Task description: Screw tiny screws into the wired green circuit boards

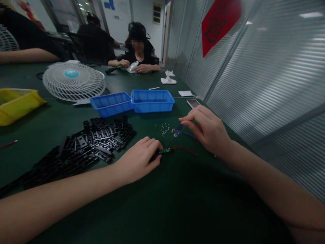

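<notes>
My left hand (142, 157) is closed on one end of a small green circuit board (166, 150), low over the dark green table (193, 203). A red wire (185, 147) runs from the board's right end. In my right hand (209, 128), thumb and fingers pinch the clear bluish handle of a screwdriver (178, 130). Its thin shaft slants down to the left, and the tip is at or just above the board; contact I cannot make out. Loose small screws (166, 129) lie scattered just behind the board. My left fingers hide the board's left part.
A heap of black plastic parts (93, 142) lies left of my hand. Behind stand two blue bins (152, 106), a fan grille (73, 81) and a yellow bin (20, 105). A phone (193, 103) lies near the partition. Across the table a person handles a white part (132, 67).
</notes>
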### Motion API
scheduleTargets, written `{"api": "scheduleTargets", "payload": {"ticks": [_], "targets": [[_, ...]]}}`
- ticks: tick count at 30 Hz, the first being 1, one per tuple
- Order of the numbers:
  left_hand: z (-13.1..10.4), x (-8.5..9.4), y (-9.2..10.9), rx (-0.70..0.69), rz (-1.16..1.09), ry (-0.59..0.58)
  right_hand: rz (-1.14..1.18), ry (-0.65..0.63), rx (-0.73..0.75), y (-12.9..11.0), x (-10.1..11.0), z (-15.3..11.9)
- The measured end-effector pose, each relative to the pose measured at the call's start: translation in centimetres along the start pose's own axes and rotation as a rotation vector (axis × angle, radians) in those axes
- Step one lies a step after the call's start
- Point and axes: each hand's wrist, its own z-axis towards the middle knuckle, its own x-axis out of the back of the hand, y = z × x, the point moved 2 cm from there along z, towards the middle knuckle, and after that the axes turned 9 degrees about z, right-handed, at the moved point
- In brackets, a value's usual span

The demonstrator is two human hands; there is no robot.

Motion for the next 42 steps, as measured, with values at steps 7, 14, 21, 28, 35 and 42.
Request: {"api": "scheduleTargets", "payload": {"ticks": [7,14,21,28,35,42], "targets": [[0.1,-0.1,-0.1,0.000,0.002,0.005,-0.157,-0.071,-0.025,0.8,-0.6,-0.6],[0.1,-0.2,-0.1,-0.006,0.014,0.001,-0.006,-0.239,-0.016,0.1,-0.6,-0.5],[0.0,-0.1,0.0,-0.008,0.017,-0.003,0.313,-0.047,-0.049,0.0,-1.5,-1.1],[0.1,0.0,0.0,-0.002,0.020,0.004,0.413,-0.010,-0.110,0.6,-1.4,-1.1],[0.0,0.1,0.0,0.011,0.014,0.010,0.437,-0.038,-0.186,0.5,-0.7,-0.3],[0.0,0.1,0.1,0.003,0.012,0.010,0.254,-0.130,-0.232,0.9,-1.0,-0.4]]}}
